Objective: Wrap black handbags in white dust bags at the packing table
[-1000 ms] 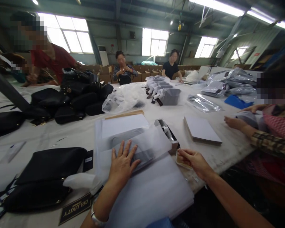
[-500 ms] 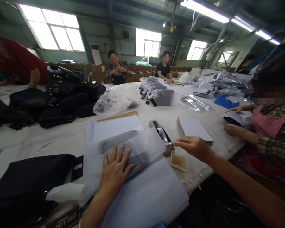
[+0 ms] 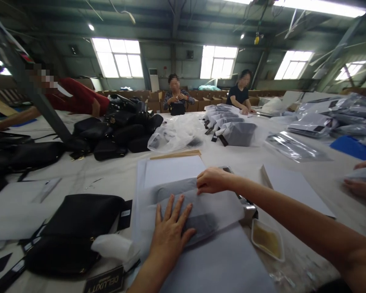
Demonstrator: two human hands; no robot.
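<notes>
A dark bag wrapped in thin white tissue paper (image 3: 224, 203) lies in front of me on a stack of white sheets (image 3: 219, 260). My left hand (image 3: 171, 232) rests flat on the wrapping, fingers spread. At the far edge of the paper overlap is my right hand (image 3: 215, 180), its fingers closed and touching the paper; whatever they pinch is too small or hidden to make out. Partly behind my right forearm stands a tape dispenser (image 3: 249, 208). A black handbag (image 3: 82, 219) with a stuffed white strap sits to the left, a dark DELUXITY card (image 3: 105, 280) near it.
Right of the sheets is a small plastic tub with yellowish contents (image 3: 266, 240). A white stack (image 3: 295, 189) lies beyond it. Black bags (image 3: 112, 134) are heaped far left, wrapped bags (image 3: 239, 132) stand in a row ahead. Co-workers are around the table.
My right hand has moved left from beside the tape dispenser onto the wrapped bag, its fingers now closed. My left hand stays on the paper. The view has turned left.
</notes>
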